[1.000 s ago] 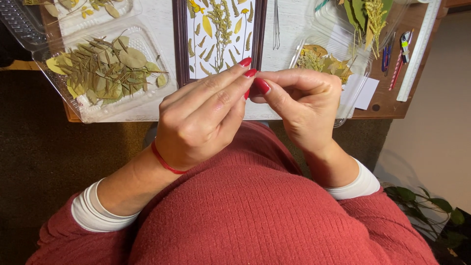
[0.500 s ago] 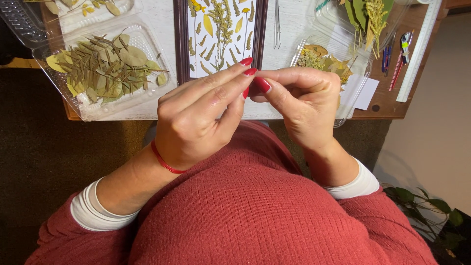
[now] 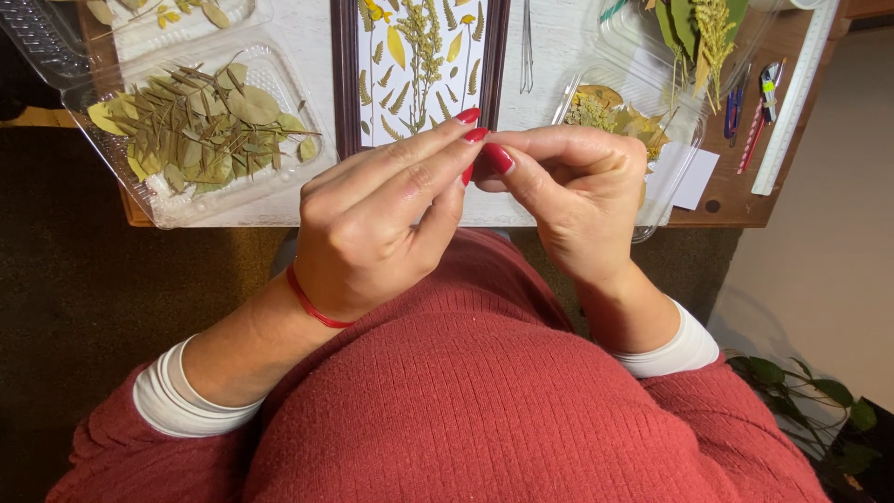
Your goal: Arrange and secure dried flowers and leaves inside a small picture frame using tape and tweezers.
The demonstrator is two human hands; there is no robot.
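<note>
My left hand [image 3: 372, 224] and my right hand [image 3: 577, 186] meet at the fingertips above my lap, just in front of the table edge. Both have their fingers pinched together, red nails touching. Whatever lies between the fingertips is hidden. Right behind the hands lies a dark-framed picture [image 3: 345, 84] with pressed yellow and green plant pieces [image 3: 419, 65] laid on white paper. A red string circles my left wrist.
A clear plastic tray [image 3: 186, 214] of dried green leaves [image 3: 214, 130] sits at the left. Another clear tray [image 3: 670, 177] with yellowish dried plants is behind my right hand. Tweezers [image 3: 527, 47], pens [image 3: 754, 102], a ruler [image 3: 792, 102] and a white slip [image 3: 694, 177] lie on the table. A potted plant [image 3: 792, 391] stands on the floor.
</note>
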